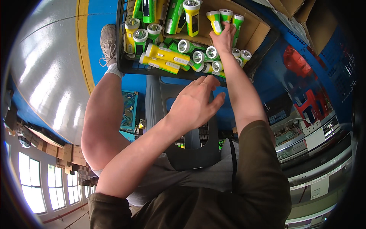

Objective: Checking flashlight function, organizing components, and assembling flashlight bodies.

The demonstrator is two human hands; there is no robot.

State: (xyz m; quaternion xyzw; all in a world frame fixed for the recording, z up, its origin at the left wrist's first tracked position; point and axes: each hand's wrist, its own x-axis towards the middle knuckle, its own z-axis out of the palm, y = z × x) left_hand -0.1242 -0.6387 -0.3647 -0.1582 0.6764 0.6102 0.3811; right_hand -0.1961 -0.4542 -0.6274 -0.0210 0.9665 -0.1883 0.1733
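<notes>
My right hand (224,37) reaches into the cardboard box, closed around a green-and-yellow flashlight (214,22). Two more flashlights stand against that hand: one (225,14) at the fingertips, and a green one (238,26) on its right side. Whether the fingers grip these two as well, I cannot tell. My left hand (196,100) hovers over the grey stool, nearer to me than the crate. Its fingers are slightly bent, the thumb is apart, and it holds nothing. Yellow flashlights (167,54) lie in the crate's near part, among several green-and-white ones (198,57).
A black crate (133,68) surrounds the cardboard box (248,32) and more flashlights, some upright at the left (132,34). The grey plastic stool (154,99) stands between my legs. Red stools (310,105) and a blue perforated panel (305,42) are at the right.
</notes>
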